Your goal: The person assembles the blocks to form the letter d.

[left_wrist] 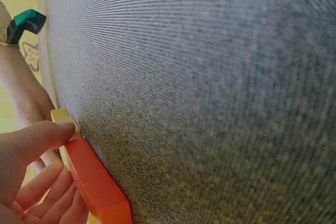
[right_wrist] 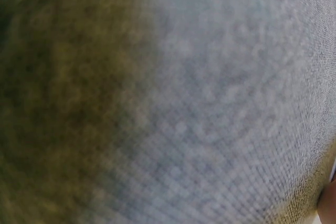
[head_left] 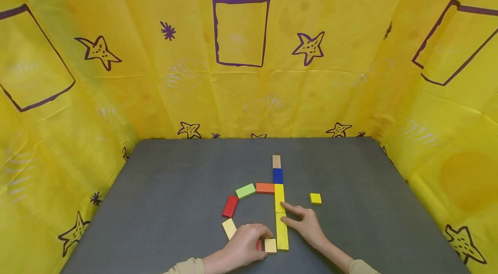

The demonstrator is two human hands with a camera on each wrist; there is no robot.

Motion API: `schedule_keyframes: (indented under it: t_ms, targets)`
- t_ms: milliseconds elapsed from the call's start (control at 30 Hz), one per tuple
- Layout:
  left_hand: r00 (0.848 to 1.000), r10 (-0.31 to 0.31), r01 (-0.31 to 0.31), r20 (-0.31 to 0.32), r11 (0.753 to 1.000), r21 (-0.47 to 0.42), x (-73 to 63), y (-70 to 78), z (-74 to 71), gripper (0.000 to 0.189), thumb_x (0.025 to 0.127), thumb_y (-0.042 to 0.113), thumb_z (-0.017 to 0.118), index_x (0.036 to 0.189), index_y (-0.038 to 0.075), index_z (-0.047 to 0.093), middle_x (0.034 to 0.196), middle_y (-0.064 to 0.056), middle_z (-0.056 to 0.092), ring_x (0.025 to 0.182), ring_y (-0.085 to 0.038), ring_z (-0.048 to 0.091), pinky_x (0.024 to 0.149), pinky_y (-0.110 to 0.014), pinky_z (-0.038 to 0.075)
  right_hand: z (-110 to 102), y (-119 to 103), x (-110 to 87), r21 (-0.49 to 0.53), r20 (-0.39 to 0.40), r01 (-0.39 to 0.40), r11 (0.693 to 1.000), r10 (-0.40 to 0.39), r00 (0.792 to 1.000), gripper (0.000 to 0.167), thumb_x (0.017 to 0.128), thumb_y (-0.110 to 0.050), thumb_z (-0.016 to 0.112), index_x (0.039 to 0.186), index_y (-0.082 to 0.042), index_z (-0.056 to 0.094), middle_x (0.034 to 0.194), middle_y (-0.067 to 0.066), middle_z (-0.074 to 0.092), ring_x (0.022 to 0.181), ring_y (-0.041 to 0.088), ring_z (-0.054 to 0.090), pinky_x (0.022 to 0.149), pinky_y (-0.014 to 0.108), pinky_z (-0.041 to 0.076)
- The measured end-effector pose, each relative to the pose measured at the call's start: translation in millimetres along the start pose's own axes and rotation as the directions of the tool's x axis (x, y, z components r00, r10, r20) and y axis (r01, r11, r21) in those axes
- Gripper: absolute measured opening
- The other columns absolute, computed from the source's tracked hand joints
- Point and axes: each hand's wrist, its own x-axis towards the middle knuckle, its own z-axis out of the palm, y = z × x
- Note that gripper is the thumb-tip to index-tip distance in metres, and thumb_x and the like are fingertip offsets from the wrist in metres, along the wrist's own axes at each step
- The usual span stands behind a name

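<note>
Low in the head view, my left hand (head_left: 245,246) pinches a small cream block (head_left: 270,246) between thumb and fingers. A red block (head_left: 259,245) beside it is mostly covered by that hand. The left wrist view shows the thumb (left_wrist: 52,132) pressing the cream block (left_wrist: 61,115) at the end of the red block (left_wrist: 97,179). My right hand (head_left: 309,224) touches the right side of two long yellow blocks, the upper one (head_left: 279,196) and the lower one (head_left: 282,235), with index finger and thumb extended. Only a sliver of a finger (right_wrist: 328,203) shows in the right wrist view.
Above the yellow blocks stand a blue block (head_left: 278,176) and a plain wood block (head_left: 276,161) in line. An orange block (head_left: 265,188), green block (head_left: 245,191), another red block (head_left: 230,206) and cream oblong (head_left: 229,227) curve leftward. A yellow square block (head_left: 315,199) lies apart.
</note>
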Motion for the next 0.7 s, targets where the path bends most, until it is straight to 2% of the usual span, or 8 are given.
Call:
schedule_keyframes:
  t_ms: [267, 700]
  targets:
    - [1.0, -0.009, 0.009, 0.011, 1.0, -0.01, -0.4, 0.2, 0.1, 0.032, 0.069, 0.018, 0.082, 0.098, 0.02, 0.07, 0.09, 0.014, 0.066, 0.077, 0.006, 0.053, 0.068, -0.015, 0.045, -0.1, -0.9, -0.2, 0.0, 0.004, 0.001, 1.0, -0.001, 1.0, 0.043, 0.076, -0.029, 0.078, 0.117, -0.022, 0.069, 0.119, -0.003, 0.068, 0.116, 0.02, 0.061, 0.098, 0.043, 0.047]
    - [1.0, 0.014, -0.014, 0.004, 1.0, -0.014, -0.9, -1.9, 0.8, 0.032, 0.069, 0.017, 0.082, 0.098, 0.02, 0.07, 0.089, 0.013, 0.066, 0.077, 0.006, 0.054, 0.068, -0.015, 0.045, 1.2, -0.2, 0.2, 0.034, -0.009, 0.004, 0.999, -0.004, 1.0, 0.042, 0.076, -0.024, 0.079, 0.116, -0.021, 0.069, 0.118, -0.003, 0.068, 0.115, 0.02, 0.061, 0.097, 0.041, 0.047]
